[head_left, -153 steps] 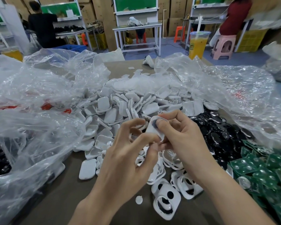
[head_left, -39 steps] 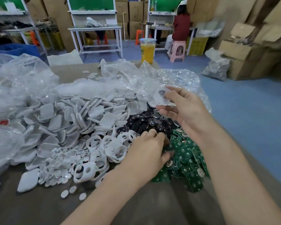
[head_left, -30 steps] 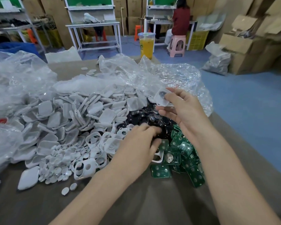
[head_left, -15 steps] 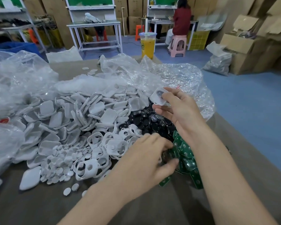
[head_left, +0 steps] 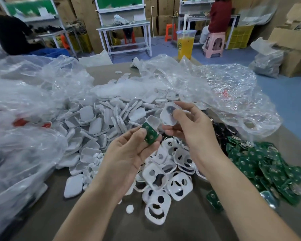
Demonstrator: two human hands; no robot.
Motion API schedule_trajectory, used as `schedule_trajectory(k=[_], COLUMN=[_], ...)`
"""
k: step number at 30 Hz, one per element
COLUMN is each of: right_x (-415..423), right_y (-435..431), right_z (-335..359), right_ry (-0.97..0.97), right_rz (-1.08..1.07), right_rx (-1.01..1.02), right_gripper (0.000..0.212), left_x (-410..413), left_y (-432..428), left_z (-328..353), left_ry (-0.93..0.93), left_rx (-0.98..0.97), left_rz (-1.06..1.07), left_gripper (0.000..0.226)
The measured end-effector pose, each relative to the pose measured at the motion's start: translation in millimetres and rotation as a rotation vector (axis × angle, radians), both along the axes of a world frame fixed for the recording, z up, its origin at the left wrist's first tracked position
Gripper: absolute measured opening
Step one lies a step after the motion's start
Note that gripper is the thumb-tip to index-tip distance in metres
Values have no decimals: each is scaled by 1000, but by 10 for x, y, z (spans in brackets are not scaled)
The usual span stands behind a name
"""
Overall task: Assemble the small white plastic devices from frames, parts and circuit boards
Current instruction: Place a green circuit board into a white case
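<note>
Desk (head_left: 181,228), left to right. Left edge: crumpled clear plastic bags (head_left: 24,122), contents too blurred to tell. Next, twd the middle: big heap of white rounded-square plastic shells (head_left: 97,122), w/ a small drift of white round plastic discs (head_left: 94,159) on its near side. Left hand (head_left: 127,157) is raised over the desk's middle, thumb & fingers pinching one green rectangular circuit board (head_left: 150,135), held tilted. Under & btwn the two hands: pile of white plastic frames w/ round and curved cut-outs (head_left: 163,181), reaching twd the near edge. Right hand (head_left: 191,131) is just beside the left, not touching it, fingers curled round a white plastic frame w/ a dark round part in it (head_left: 169,113), held a bit higher than the board. Right of that hand: heap of small black parts (head_left: 221,127), detail unclear. Right edge: spread of green circuit boards (head_left: 268,169). Clear plastic sheet (head_left: 229,94) lies crumpled behind those, twd the far-right corner. Far edge: clear plastic cup of orange drink (head_left: 185,43), upright.
</note>
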State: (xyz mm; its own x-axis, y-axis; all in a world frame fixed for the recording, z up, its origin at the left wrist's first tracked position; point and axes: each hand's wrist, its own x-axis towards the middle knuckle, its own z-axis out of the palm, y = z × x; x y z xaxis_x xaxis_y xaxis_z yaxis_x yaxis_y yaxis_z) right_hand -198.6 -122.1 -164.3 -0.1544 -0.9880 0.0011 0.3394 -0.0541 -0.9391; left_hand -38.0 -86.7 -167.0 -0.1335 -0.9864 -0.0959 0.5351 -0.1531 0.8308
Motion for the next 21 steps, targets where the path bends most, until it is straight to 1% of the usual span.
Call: schedule_trajectory(k=[6, 10, 14, 18, 19, 21], right_x=[8, -19, -112, -210, -223, -252], right_y=[24, 29, 56, 117, 133, 164], right_z=[-20, -33, -58, -93, -91, -70], right_ry=[11, 52, 179, 313, 346, 399], right_rz=[23, 34, 30, 89, 108, 145], right_rx=[-6, -8, -2, 72, 91, 116], right_gripper=[14, 14, 13, 18, 20, 21], left_x=[-4, 26, 24, -2, -1, 12], left_y=[5, -1, -5, -18, -19, -16], left_z=[11, -16, -53, -96, -100, -110], left_ry=[43, 26, -62, -177, -192, -210], left_rx=[15, 1, -56, -97, -106, -136], left_rz=[36, 52, 76, 84, 100, 118], left_gripper=[14, 16, 25, 41, 41, 32])
